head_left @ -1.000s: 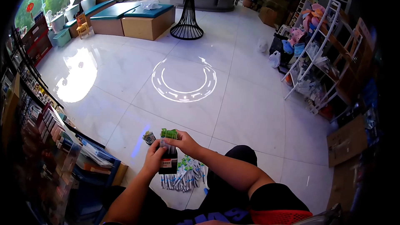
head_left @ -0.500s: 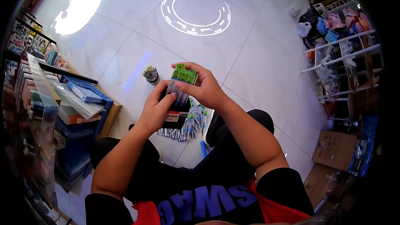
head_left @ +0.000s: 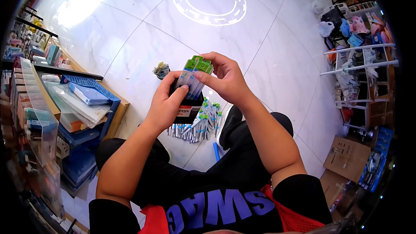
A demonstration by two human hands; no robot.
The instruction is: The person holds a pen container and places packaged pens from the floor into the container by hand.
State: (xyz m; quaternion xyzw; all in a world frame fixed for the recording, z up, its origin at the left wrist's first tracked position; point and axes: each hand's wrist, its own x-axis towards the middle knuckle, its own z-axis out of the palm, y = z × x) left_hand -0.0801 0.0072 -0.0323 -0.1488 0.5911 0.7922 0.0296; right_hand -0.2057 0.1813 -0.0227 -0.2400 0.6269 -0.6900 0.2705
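Observation:
A bunch of slim see-through packets with green tops (head_left: 193, 73) is held up between both hands; their contents are too small to make out. My left hand (head_left: 167, 104) is closed round the lower part, thumb across the front. My right hand (head_left: 223, 80) grips the upper right side, its thumb pressed on the packets and its fingers curled behind the green tops. Just below them is a black box (head_left: 186, 113) with a pale and red label, partly covered by the left hand. Many similar slim packets (head_left: 199, 125) lie in a loose pile on the floor.
A small round holder filled with thin items (head_left: 161, 70) stands beyond my left hand. A blue stick-like object (head_left: 216, 151) lies near my shoe (head_left: 230, 123). Stocked shelves (head_left: 86, 95) flank the left; a white rack (head_left: 359, 69) and cardboard boxes (head_left: 346, 158) stand on the right.
Both hands and the packets have shifted slightly up and to the right in view, along with the scene. The packets now show more of their fronts, and both hands keep their grip.

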